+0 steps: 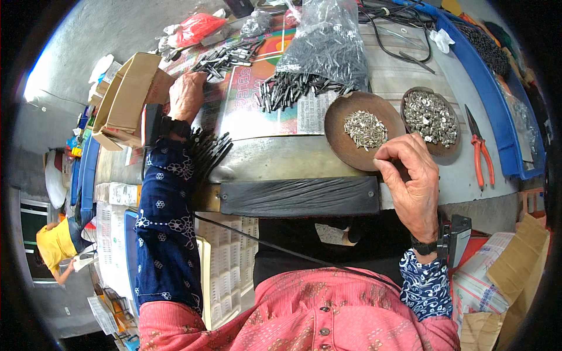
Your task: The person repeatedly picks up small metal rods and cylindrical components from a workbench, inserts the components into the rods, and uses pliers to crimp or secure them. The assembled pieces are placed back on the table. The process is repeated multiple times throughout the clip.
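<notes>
My left hand (186, 96) is at the left of the table with its fingers curled, next to a pile of thin black pieces (225, 58); what they hold, if anything, is hidden. Thumb and forefinger of my right hand (413, 175) are pinched together over the near rim of a round brown dish (339, 126). Anything between those fingertips is too small to name. Small silvery pin-like metal parts (366, 130) lie in that dish. Beside it, a second dark dish (453, 146) carries small silvery metal pieces (432, 117). Another bunch of black pieces (208, 152) lies beside my left wrist.
A clear plastic bag (328, 41) spills black pieces (293, 90) mid-table. Red-handled pliers (481, 155) lie right of the dishes, near a blue tray (503, 128). An open cardboard box (129, 99) stands at left. A dark padded strip (298, 197) lines the front edge. Someone in yellow (55, 240) is farther left.
</notes>
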Available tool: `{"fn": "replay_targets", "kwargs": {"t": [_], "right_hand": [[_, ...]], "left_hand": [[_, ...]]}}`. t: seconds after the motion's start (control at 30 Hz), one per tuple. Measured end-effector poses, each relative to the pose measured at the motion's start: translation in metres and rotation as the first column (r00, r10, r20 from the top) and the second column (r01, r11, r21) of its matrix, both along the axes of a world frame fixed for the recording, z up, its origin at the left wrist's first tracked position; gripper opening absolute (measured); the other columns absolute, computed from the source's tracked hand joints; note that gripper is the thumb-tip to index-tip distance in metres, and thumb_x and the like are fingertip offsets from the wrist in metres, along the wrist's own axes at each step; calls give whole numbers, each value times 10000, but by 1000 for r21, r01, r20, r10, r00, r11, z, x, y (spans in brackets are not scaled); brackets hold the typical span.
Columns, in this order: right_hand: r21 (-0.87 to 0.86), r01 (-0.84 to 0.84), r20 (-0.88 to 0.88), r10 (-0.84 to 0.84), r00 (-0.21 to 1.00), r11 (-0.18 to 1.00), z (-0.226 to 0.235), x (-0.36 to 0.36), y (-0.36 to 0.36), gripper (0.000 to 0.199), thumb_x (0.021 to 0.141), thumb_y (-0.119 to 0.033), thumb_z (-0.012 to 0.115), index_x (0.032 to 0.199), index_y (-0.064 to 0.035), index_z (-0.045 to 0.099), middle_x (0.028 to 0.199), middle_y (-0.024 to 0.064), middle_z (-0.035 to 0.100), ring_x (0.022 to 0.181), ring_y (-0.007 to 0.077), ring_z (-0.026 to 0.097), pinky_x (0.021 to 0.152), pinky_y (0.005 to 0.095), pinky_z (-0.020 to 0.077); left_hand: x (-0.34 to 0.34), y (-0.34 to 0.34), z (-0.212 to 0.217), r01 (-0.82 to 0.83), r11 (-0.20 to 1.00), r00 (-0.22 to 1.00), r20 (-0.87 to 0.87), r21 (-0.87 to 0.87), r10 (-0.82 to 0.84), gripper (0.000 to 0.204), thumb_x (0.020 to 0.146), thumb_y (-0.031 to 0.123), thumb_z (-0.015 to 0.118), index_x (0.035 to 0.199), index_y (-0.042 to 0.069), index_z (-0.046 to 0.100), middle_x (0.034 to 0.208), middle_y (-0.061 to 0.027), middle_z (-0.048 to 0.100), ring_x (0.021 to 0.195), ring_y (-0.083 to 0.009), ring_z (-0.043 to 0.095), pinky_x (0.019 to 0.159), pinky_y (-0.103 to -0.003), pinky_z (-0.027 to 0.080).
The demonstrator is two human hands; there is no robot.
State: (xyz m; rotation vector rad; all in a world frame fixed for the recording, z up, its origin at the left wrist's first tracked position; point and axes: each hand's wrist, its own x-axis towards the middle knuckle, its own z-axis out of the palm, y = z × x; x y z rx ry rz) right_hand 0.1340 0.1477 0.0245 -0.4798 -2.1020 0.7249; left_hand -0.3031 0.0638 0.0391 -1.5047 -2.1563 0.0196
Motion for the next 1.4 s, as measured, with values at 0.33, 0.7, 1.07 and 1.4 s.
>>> {"fn": "replay_targets", "kwargs": {"t": [0.33, 0.7, 1.07, 1.4], "right_hand": [[-52, 48, -50, -50, 998, 998, 6, 3, -13, 141, 754, 61, 661, 843, -12, 579, 805, 84, 592, 764, 257, 570, 661, 348, 460], [-69, -44, -123, 35, 992, 997, 17, 11, -35, 121, 804, 59, 646, 898, 3, 593, 815, 88, 612, 715, 196, 610, 631, 293, 492], [-138, -149, -197, 120, 973, 979, 27, 14, -64, 142, 804, 58, 652, 924, -14, 630, 831, 44, 614, 647, 103, 549, 582, 233, 449], [-218, -224, -268, 163, 950, 950, 23, 5, -85, 184, 785, 91, 614, 927, -23, 640, 839, 44, 602, 613, 84, 517, 546, 225, 428]], "left_hand": [[19, 3, 1, 170, 978, 985, -18, 119, -169, 81, 841, 89, 540, 868, 66, 612, 844, -163, 629, 839, -374, 617, 726, -463, 487], [144, -30, 53, 228, 815, 794, 383, 533, -472, 158, 901, 79, 603, 1033, -6, 606, 821, -68, 688, 749, -97, 632, 675, -267, 509], [286, -97, 36, -158, 821, -126, 814, 548, -568, 91, 922, 61, 609, 997, 8, 608, 734, -1, 616, 539, -40, 513, 462, -175, 397], [323, -110, 4, -264, 821, -411, 711, 506, -570, 143, 917, 62, 631, 1037, -15, 614, 784, -49, 665, 558, -42, 550, 458, -165, 425]]}}
